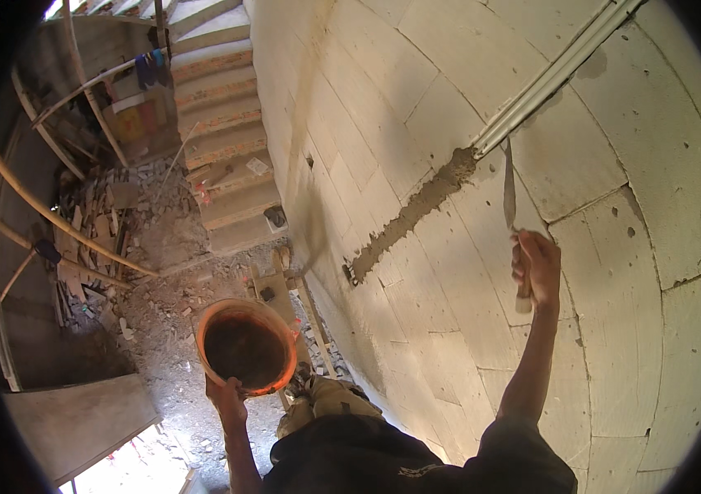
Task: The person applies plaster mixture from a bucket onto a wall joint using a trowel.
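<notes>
My right hand [538, 267] is closed round the handle of a trowel [509, 193], its narrow blade pointing up close to the block wall [606, 272]. Beside the blade tip, pale conduit pipes [548, 78] run in a channel toward the upper right. Where the pipes stop showing, a rough strip of grey mortar [416, 210] carries on down to the lower left. Low on the left, my left hand [228, 399] grips the rim of an orange bucket [290, 350]. Dark material, seemingly mortar, lies inside it.
Concrete stairs [227, 140] rise at the upper left. Rubble [91, 239] covers the floor there, with wooden poles [62, 222] leaning over it. A narrow plank [278, 300] stands near my feet, beside the bucket. A pale panel [87, 420] is at the lower left.
</notes>
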`<state>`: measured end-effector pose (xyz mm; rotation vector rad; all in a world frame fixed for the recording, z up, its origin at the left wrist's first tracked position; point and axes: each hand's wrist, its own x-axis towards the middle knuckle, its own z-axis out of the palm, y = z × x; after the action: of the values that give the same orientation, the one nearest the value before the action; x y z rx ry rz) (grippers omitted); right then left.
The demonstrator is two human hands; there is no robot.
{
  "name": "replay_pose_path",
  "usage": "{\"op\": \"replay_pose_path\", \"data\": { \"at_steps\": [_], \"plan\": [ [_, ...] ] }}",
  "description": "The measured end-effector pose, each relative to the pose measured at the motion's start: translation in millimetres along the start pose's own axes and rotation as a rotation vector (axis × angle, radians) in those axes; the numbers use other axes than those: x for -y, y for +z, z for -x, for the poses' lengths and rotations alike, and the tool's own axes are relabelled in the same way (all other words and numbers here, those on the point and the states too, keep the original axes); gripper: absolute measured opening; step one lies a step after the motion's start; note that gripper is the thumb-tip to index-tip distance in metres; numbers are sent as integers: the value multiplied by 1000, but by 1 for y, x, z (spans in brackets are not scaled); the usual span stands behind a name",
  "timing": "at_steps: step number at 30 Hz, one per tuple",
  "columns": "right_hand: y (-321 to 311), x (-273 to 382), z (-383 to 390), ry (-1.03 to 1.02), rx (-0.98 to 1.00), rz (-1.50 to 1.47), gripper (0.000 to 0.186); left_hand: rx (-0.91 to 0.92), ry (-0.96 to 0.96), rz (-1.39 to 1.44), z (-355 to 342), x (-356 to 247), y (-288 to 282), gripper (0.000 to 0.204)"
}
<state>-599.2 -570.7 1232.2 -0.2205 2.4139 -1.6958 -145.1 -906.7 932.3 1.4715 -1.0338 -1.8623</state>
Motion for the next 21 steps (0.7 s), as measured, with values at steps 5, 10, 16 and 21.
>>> {"op": "replay_pose_path", "data": {
  "at_steps": [5, 10, 16, 21],
  "plan": [
    [29, -45, 30, -37, -39, 196, 22, 37, 21, 198, -6, 16, 4, 68],
    [64, -113, -4, -249, 32, 719, 22, 29, -50, 160, -3, 22, 15, 70],
    [110, -131, -67, -320, -174, 1153, 45, 13, -55, 132, 6, 24, 32, 66],
    [113, -98, -95, -298, -286, 1071, 27, 7, -32, 105, 8, 18, 38, 63]
  ]
}}
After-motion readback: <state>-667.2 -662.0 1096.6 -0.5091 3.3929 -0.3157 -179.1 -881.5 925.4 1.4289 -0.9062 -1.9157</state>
